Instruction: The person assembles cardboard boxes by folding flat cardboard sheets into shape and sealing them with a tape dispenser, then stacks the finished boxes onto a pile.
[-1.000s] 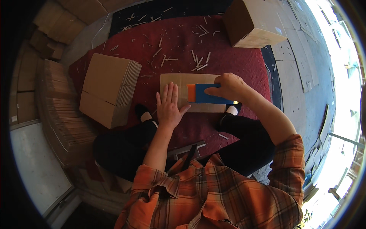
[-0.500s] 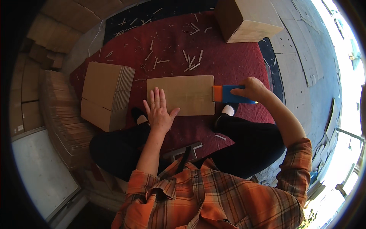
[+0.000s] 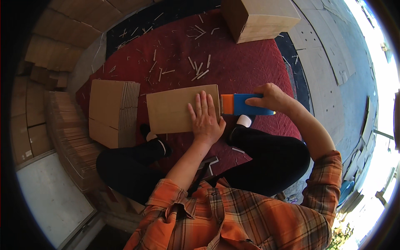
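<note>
The person sits cross-legged on a dark red mat (image 3: 250, 66), looking down at a flat piece of brown cardboard (image 3: 175, 110) that lies on the mat just in front of the knees. The left hand (image 3: 206, 118) lies spread out flat, palm down, fingers wide, pressing on the right end of the cardboard. The right hand (image 3: 271, 98) is closed around a blue tool with an orange front end (image 3: 241, 104); the orange end sits just beside the right edge of the cardboard, right next to the left hand's fingers, and whether it touches the edge I cannot tell.

To the left of the cardboard sheet, a stack of folded cardboard pieces (image 3: 112, 112) rests on the mat, its layered edges showing. Further left, taller piles of flat cardboard (image 3: 62, 125) run along the edge of the mat. At the far side of the mat stands a closed brown box (image 3: 258, 18). Short pale strips of cardboard scrap (image 3: 198, 68) lie scattered over the red mat between the box and the sheet.

The person wears an orange plaid shirt (image 3: 233, 216), dark trousers and dark shoes with white socks. To the right of the mat there is grey paved ground (image 3: 333, 66) in bright sunlight
</note>
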The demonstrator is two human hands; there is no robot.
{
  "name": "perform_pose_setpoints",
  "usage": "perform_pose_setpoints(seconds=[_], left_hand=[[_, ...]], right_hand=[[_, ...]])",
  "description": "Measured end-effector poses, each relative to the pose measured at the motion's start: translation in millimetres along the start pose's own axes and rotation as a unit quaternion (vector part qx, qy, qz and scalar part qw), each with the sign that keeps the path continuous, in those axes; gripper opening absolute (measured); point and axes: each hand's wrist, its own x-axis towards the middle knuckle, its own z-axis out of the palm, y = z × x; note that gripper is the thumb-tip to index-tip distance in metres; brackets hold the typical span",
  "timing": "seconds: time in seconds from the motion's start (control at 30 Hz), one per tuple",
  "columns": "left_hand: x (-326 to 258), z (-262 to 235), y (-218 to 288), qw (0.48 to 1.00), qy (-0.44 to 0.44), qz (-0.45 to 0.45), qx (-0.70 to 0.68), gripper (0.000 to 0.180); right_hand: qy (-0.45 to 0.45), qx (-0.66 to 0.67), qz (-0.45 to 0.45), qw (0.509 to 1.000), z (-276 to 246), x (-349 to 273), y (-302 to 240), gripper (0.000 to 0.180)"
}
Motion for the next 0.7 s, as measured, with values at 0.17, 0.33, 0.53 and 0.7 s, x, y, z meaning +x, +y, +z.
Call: perform_pose_setpoints(seconds=[0.17, 0.33, 0.53, 0.7], left_hand=[[1, -1, -3, 1.000, -0.005, -0.001, 0.011, 0.093], [2, 1, -2, 1.000, -0.011, 0.001, 0.014, 0.094], [4, 1, -1, 1.000, -0.016, 0.001, 0.014, 0.095], [4, 0, -1, 1.000, -0.023, -0.003, 0.014, 0.095]], right_hand=[[0.021, 0.006, 0.018, 1.000, -15, -23, 33, 0.049], [-0.007, -0.028, 0.052, 0.998, 12, 2, 32, 0.050], [-0.007, -0.065, 0.064, 0.996, 31, 29, 4, 0.052], [-0.040, -0.106, 0.078, 0.990, 20, 43, -37, 0.049]])
